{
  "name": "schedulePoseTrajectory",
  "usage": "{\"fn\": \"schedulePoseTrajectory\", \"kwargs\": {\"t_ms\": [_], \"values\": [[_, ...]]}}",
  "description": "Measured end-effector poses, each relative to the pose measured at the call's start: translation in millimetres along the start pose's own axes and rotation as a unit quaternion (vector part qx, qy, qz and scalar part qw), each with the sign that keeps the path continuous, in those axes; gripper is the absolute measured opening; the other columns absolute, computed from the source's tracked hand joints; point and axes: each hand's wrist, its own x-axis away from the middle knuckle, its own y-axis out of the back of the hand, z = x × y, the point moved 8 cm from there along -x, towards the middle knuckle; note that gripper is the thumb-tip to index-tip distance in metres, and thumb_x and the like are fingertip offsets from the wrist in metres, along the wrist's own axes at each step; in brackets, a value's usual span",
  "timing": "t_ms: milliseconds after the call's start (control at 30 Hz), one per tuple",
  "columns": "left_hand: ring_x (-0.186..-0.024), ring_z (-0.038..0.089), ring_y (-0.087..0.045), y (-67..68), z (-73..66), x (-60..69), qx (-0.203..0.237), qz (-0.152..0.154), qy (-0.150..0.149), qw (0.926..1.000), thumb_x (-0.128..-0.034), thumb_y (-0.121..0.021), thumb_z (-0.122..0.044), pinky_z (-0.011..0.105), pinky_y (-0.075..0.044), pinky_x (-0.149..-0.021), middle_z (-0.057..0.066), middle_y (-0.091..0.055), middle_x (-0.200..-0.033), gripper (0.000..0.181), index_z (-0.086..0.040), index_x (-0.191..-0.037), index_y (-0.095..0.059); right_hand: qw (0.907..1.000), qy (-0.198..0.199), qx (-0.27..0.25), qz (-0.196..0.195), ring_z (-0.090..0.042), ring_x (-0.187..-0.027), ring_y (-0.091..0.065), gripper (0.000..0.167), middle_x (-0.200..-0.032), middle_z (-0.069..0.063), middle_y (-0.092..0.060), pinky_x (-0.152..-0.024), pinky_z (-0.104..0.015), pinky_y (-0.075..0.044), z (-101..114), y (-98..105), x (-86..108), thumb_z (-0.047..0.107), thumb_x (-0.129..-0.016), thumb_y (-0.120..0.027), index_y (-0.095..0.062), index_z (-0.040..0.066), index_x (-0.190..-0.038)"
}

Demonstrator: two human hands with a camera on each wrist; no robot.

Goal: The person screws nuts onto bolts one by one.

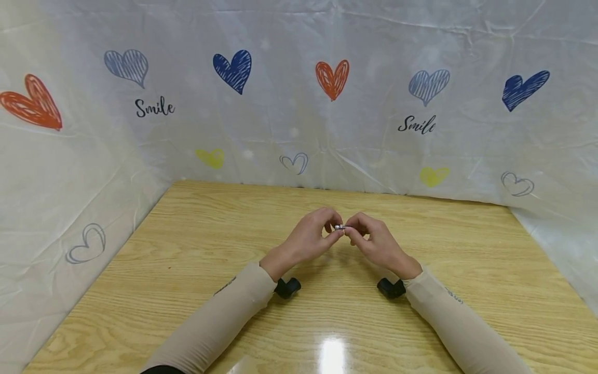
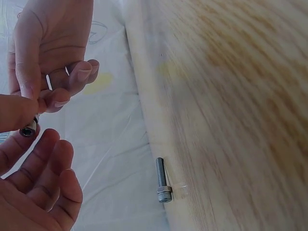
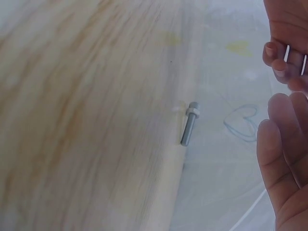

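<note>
Above the middle of the table, my left hand (image 1: 308, 236) pinches the thick end of a small socket head bolt (image 1: 340, 227) between thumb and fingers. From the other side my right hand (image 1: 377, 244) pinches its thinner end, so the fingertips nearly meet. The left wrist view shows the held bolt's hex socket (image 2: 29, 130); its shank is hidden by fingers. A second bolt (image 2: 162, 175) lies on the table beyond the hands, its head to the left and a nut (image 3: 192, 111) close to that head. The hands hide it in the head view.
The wood-grain table (image 1: 210, 223) reaches back to a white cloth (image 1: 275, 119) printed with hearts and "Smile", which also hangs at both sides. Black wrist mounts (image 1: 287, 288) sit below each wrist. Glare shows near the table's front.
</note>
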Motion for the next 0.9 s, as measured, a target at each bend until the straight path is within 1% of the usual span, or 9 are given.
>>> {"fn": "schedulePoseTrajectory", "kwargs": {"t_ms": [100,233,433,500,600,733,900], "values": [[-0.08,0.014,-0.056,-0.5,0.8,0.3,-0.003,0.003,0.008,1.0,-0.0938,-0.063,-0.018,0.034,-0.051,-0.072,-0.002,-0.058,-0.093,0.007,-0.012,-0.096,-0.061,1.0,0.001,0.0,-0.002,-0.031,-0.066,-0.058,0.007,-0.086,-0.013,-0.063,-0.056,-0.032,-0.046,0.9,0.6,0.1,0.02,-0.099,-0.055,-0.06,0.016,-0.099],[-0.081,0.016,-0.057,-1.8,2.3,0.5,-0.003,0.009,0.016,0.9998,-0.0965,-0.058,-0.021,0.033,-0.05,-0.073,-0.002,-0.059,-0.093,0.01,-0.012,-0.097,-0.063,1.0,0.003,0.001,-0.003,-0.031,-0.065,-0.058,0.007,-0.085,-0.013,-0.064,-0.055,-0.033,-0.046,2.1,1.1,-0.1,0.02,-0.099,-0.055,-0.061,0.016,-0.099],[-0.08,0.01,-0.054,-2.6,3.5,1.3,-0.014,0.02,0.031,0.9992,-0.0989,-0.054,-0.025,0.025,-0.047,-0.071,-0.004,-0.058,-0.092,0.016,-0.013,-0.097,-0.064,1.0,0.005,0.002,-0.001,-0.031,-0.064,-0.059,0.015,-0.084,-0.013,-0.063,-0.054,-0.034,-0.046,2.3,1.1,0.0,0.019,-0.099,-0.054,-0.061,0.006,-0.1],[-0.08,0.008,-0.053,-2.6,3.8,1.4,-0.016,0.022,0.035,0.999,-0.0992,-0.053,-0.026,0.024,-0.046,-0.071,-0.004,-0.058,-0.092,0.017,-0.014,-0.097,-0.065,1.0,0.006,0.003,0.0,-0.031,-0.064,-0.059,0.016,-0.084,-0.013,-0.063,-0.054,-0.034,-0.045,1.8,0.9,-0.1,0.019,-0.099,-0.054,-0.061,0.004,-0.1],[-0.08,0.008,-0.053,-2.1,3.7,1.6,-0.013,0.022,0.038,0.999,-0.0991,-0.053,-0.027,0.024,-0.046,-0.071,-0.005,-0.058,-0.093,0.017,-0.014,-0.098,-0.065,1.0,0.007,0.002,-0.001,-0.03,-0.064,-0.058,0.011,-0.084,-0.013,-0.063,-0.054,-0.034,-0.045,0.6,0.9,-0.3,0.018,-0.099,-0.054,-0.061,0.009,-0.099],[-0.081,0.011,-0.055,-1.4,1.9,0.3,-0.01,0.016,0.025,0.9995,-0.0967,-0.058,-0.027,0.025,-0.047,-0.072,-0.005,-0.058,-0.093,0.014,-0.014,-0.099,-0.062,1.0,0.009,0.0,-0.003,-0.028,-0.065,-0.058,0.006,-0.085,-0.013,-0.063,-0.055,-0.033,-0.047,0.0,1.0,-0.9,0.017,-0.098,-0.055,-0.061,0.015,-0.098],[-0.08,0.013,-0.055,-1.7,0.6,-1.1,-0.014,0.011,0.011,0.9998,-0.0914,-0.067,-0.019,0.027,-0.048,-0.072,-0.005,-0.057,-0.091,0.013,-0.013,-0.098,-0.057,1.0,0.005,-0.002,-0.005,-0.026,-0.065,-0.059,0.005,-0.085,-0.011,-0.063,-0.059,-0.033,-0.049,-0.9,0.7,-0.8,0.015,-0.099,-0.055,-0.06,0.015,-0.098]]}}
